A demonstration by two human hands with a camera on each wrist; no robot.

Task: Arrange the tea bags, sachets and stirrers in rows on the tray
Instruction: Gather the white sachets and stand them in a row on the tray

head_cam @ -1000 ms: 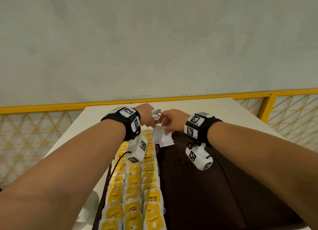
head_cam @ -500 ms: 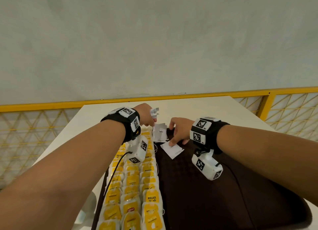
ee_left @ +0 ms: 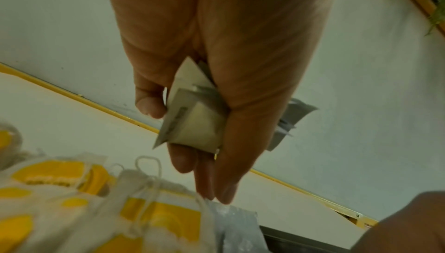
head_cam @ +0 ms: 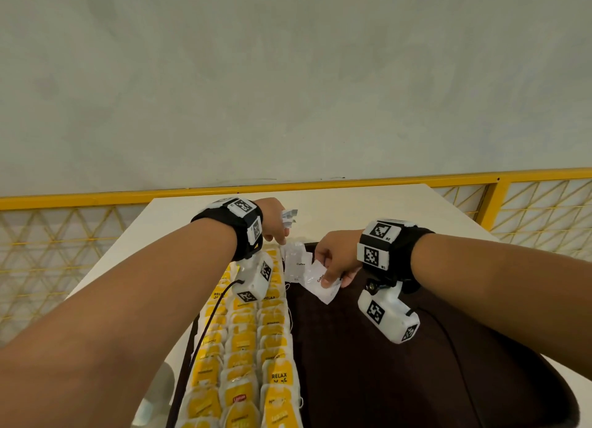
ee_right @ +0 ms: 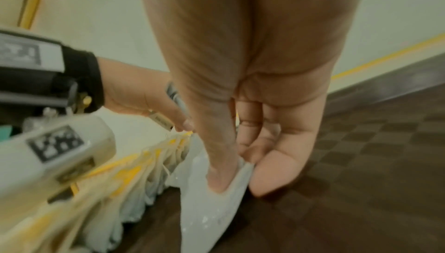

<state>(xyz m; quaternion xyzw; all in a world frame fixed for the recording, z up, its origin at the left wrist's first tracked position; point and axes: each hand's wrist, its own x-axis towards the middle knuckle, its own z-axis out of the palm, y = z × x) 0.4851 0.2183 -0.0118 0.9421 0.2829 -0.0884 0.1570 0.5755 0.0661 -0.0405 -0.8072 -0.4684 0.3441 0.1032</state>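
We have just brought a white coffee sachet (head_cam: 322, 283) down onto the dark tray (head_cam: 400, 363), where half a second ago it still hung loose under our right hand (head_cam: 336, 256). Now it lies near the tray's far edge, tilted, overlapping another sachet (head_cam: 296, 262) beside the last tea-bag row, our thumb and fingers still pinching it. So a sachet row is only starting, and this one seems to need straightening. The sachet looks flat, glossy and slightly crumpled. Our left hand (ee_left: 211, 89) grips a small stack of sachets (ee_left: 192, 120) above the tray's far edge. Yellow-tagged tea bags (head_cam: 243, 347) fill three rows along the left edge.
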